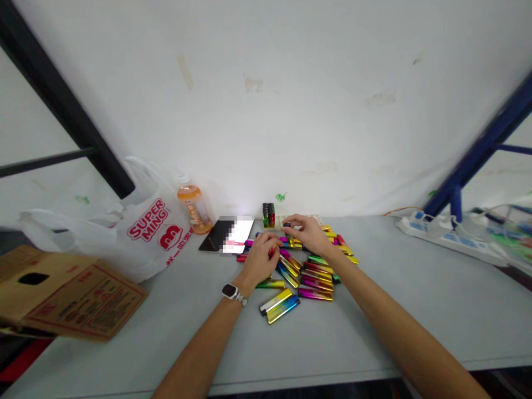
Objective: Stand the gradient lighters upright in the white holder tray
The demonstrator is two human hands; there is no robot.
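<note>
Many shiny lighters in gold, pink, blue, green and red lie spread on the grey table (332,338). My left hand (262,257), with a watch on its wrist, is over the left part of the pile, its fingers curled round a red lighter (271,252). Above the back of the pile, my right hand (305,231) pinches a gold lighter with a dark top (291,241). Several lighters stand upright in a small block (269,216) just behind my hands. Nearest the front edge lie a blue-gold lighter (283,310) and a silver-gold one beside it.
Left of the pile are a tablet (214,235), an orange drink bottle (195,210), a white plastic bag (145,238) and a cardboard box (83,302). A white power strip (453,239) lies at the right by the wall. Metal posts slant at both sides.
</note>
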